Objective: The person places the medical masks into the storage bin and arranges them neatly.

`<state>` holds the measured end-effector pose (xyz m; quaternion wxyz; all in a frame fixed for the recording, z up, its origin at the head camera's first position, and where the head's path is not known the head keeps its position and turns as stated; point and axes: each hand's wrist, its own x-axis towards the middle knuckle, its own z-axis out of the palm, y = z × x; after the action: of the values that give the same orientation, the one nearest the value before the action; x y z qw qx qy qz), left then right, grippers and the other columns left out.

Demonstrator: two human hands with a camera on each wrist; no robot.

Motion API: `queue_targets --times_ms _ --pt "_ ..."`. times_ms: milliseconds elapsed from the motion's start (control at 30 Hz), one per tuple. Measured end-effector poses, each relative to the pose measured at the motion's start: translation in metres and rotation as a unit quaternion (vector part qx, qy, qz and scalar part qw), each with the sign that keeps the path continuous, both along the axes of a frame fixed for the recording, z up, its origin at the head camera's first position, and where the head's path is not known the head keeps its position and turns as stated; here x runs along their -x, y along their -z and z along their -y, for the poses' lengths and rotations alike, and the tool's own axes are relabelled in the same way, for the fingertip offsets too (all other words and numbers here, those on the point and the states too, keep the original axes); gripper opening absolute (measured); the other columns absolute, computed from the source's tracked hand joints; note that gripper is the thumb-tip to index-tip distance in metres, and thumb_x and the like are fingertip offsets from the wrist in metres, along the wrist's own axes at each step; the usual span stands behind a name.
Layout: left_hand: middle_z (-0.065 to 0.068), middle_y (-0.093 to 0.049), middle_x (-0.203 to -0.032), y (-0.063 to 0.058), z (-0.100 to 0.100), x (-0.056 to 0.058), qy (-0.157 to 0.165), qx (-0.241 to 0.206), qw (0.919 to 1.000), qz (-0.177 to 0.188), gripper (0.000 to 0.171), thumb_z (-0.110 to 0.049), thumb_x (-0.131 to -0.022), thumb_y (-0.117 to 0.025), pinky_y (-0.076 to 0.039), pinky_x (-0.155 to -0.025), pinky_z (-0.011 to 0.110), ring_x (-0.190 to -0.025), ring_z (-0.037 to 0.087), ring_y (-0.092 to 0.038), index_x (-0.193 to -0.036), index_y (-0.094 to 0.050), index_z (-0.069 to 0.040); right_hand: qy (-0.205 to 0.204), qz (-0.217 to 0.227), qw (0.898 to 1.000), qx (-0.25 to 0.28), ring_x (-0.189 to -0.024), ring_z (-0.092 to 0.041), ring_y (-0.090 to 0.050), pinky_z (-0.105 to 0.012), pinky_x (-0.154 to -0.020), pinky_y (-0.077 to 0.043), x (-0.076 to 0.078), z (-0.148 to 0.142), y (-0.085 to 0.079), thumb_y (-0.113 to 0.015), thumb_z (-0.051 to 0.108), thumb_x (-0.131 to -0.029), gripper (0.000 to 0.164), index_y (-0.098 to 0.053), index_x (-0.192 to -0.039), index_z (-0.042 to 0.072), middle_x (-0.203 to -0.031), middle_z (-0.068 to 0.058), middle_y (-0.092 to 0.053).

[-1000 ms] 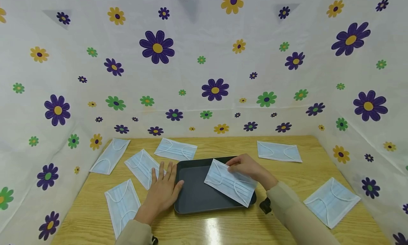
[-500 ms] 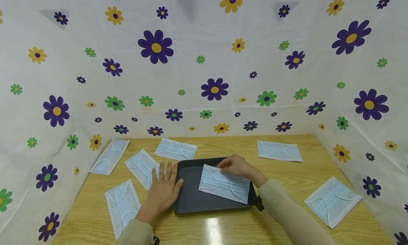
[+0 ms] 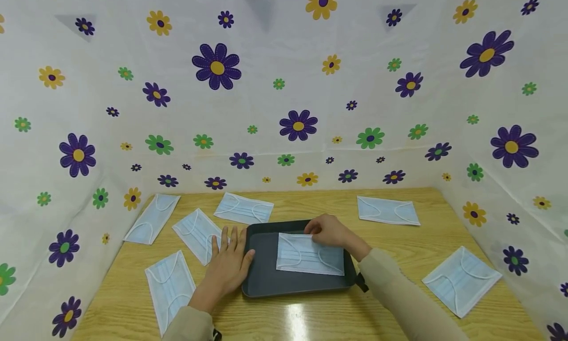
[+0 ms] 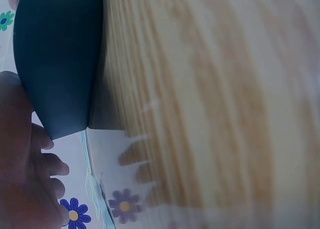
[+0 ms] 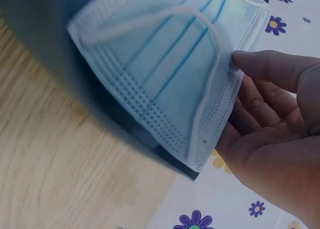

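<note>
My right hand [image 3: 330,231] pinches the upper edge of a light-blue pleated face mask [image 3: 301,257] between thumb and fingers. The mask lies level within the dark grey tray [image 3: 262,282], toward its right part; in the right wrist view the mask [image 5: 165,64] shows its white ear loops and the thumb on its edge. Against the tray's left end rests my left hand [image 3: 227,262], its fingers straight and spread, the fingertips near another face mask [image 3: 197,235]. In the left wrist view the tray wall [image 4: 60,54] stands beside the fingers [image 4: 55,164].
On the wooden table [image 3: 390,262] lie more face masks: one at far left [image 3: 153,220], one at front left [image 3: 168,286], one at the back [image 3: 244,208], one at back right [image 3: 388,210] and one at right [image 3: 461,282]. A flowered cloth [image 3: 266,94] surrounds the table.
The right hand has brought the mask left and down into the tray, turning it from slanted to nearly straight. The left hand has kept its place at the tray's left end.
</note>
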<state>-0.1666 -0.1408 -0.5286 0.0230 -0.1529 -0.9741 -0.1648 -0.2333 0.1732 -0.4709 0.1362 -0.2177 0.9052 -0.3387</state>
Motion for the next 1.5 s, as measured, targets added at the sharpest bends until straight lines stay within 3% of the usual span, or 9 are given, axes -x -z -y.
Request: queue_targets --times_ms 133,300,833,1333,1500 --pt "0.034 -0.026 -0.168 0.006 0.002 0.001 0.002 -0.018 0.9998 -0.002 0.069 -0.044 -0.114 -0.037 -0.004 -0.123 0.077 -0.159 0.056 -0.01 -0.164 -0.028 0.002 -0.018 -0.018 1.0 0.006 -0.086 -0.015 -0.068 -0.031 -0.075 -0.057 0.0 0.006 0.003 -0.067 -0.005 -0.091 0.02 -0.079 -0.106 0.001 -0.098 -0.012 -0.079" --pt "0.031 -0.024 -0.17 0.011 0.002 0.003 -0.003 -0.006 1.0 0.0 0.07 -0.046 -0.114 -0.035 -0.004 -0.125 0.075 -0.161 0.053 -0.008 -0.166 -0.025 -0.001 -0.029 -0.023 0.999 0.0 -0.086 -0.014 -0.068 -0.033 -0.077 -0.058 0.001 0.012 0.005 -0.067 -0.004 -0.093 0.02 -0.08 -0.107 0.001 -0.1 -0.012 -0.079" --pt "0.031 -0.025 -0.169 0.001 -0.001 -0.002 -0.011 0.007 0.9998 0.017 0.067 -0.042 -0.115 -0.036 -0.007 -0.125 0.076 -0.161 0.053 -0.01 -0.166 -0.025 0.001 -0.049 -0.04 0.998 -0.015 -0.085 -0.013 -0.069 -0.031 -0.076 -0.059 0.001 0.023 0.007 -0.069 -0.005 -0.093 0.019 -0.08 -0.107 0.0 -0.1 -0.012 -0.08" --pt "0.033 -0.027 -0.168 0.004 0.0 0.0 -0.006 -0.021 0.9997 0.011 0.068 -0.042 -0.114 -0.037 -0.004 -0.125 0.076 -0.16 0.055 -0.01 -0.165 -0.027 0.002 -0.019 -0.034 0.999 -0.018 -0.095 -0.021 -0.074 -0.037 -0.084 -0.061 0.0 0.024 0.008 -0.071 -0.003 -0.095 0.019 -0.078 -0.113 -0.002 -0.107 -0.012 -0.079" --pt "0.031 -0.024 -0.17 0.003 0.0 0.001 -0.009 -0.004 0.9997 0.024 0.068 -0.042 -0.115 -0.037 -0.004 -0.125 0.075 -0.161 0.053 -0.007 -0.166 -0.023 0.0 -0.022 -0.036 0.999 -0.005 -0.094 -0.022 -0.074 -0.037 -0.083 -0.062 -0.001 0.025 0.008 -0.07 -0.008 -0.092 0.022 -0.078 -0.112 -0.003 -0.105 -0.014 -0.079"
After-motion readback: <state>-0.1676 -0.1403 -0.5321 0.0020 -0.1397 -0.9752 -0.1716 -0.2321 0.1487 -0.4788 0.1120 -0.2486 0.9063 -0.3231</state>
